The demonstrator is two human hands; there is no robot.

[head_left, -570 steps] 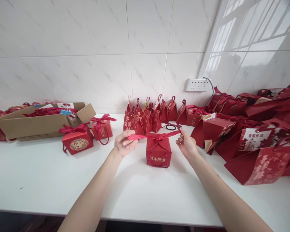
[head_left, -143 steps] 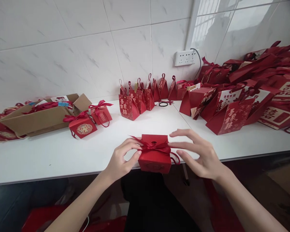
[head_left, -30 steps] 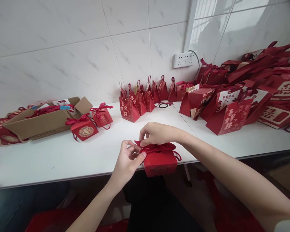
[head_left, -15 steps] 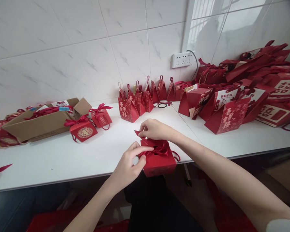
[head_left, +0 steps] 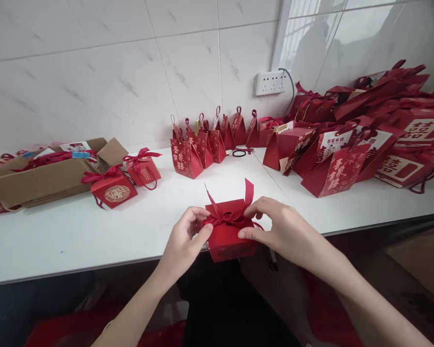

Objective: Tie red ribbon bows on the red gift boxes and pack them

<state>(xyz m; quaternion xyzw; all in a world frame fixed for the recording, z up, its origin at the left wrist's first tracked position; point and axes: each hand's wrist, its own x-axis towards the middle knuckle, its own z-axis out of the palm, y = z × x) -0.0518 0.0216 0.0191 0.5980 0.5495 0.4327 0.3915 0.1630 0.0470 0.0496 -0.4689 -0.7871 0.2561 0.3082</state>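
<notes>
A small red gift box (head_left: 232, 248) stands at the table's front edge, partly overhanging it. On its top is a dark red ribbon bow (head_left: 227, 220), two ribbon tails sticking up behind it. My left hand (head_left: 188, 235) pinches the bow's left loop between thumb and fingers. From the other side, my right hand (head_left: 277, 222) has its thumb and fingers closed around the right loop, which they mostly hide. A bit of the box's cord handle (head_left: 257, 225) shows by the right hand.
Two finished-looking red boxes with bows (head_left: 115, 189) sit to the left, beside an open cardboard box (head_left: 47, 185) of ribbons and packets. Several red triangular boxes (head_left: 186, 158) line the wall. More red boxes (head_left: 334, 168) pile up on the right, below a power strip (head_left: 271, 83).
My right hand has moved from the ribbon end behind the box to the bow's right side. My left hand has shifted to the left loop. Both ribbon tails now stand up.
</notes>
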